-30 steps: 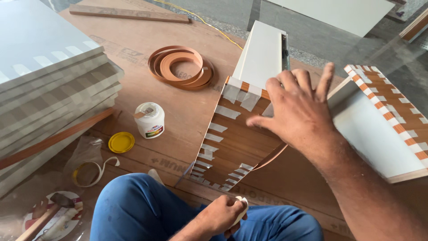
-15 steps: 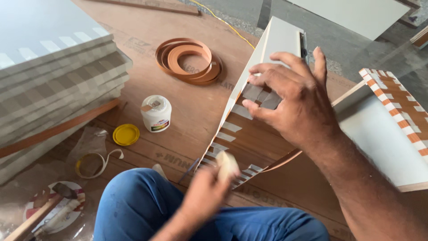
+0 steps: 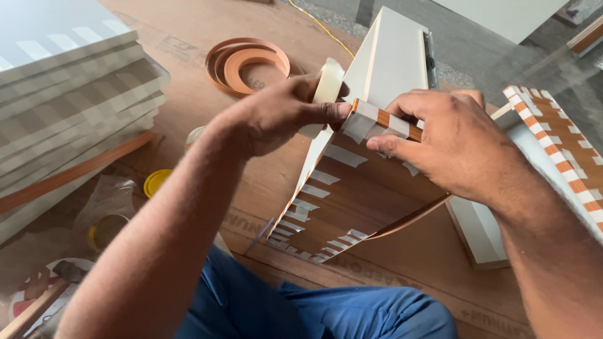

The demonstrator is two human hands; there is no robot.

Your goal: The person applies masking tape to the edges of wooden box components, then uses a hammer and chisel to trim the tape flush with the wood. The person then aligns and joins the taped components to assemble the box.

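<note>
Left hand [image 3: 276,116]: gripping masking tape roll [image 3: 326,85] at panel's top edge. Right hand [image 3: 452,141]: pinching taped orange edge strip [image 3: 383,119] on white panel [image 3: 392,59]. Nearby: coiled edge banding [image 3: 248,63].

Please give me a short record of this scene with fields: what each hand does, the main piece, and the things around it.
left hand: left hand holds a roll of masking tape at the top edge of the panel
right hand: right hand pinches the taped corner of the panel
main piece: wooden panel with orange edge band and many short tape strips, standing tilted on the board floor
nearby: coil of orange edge band; stack of white boards; yellow lid
</note>
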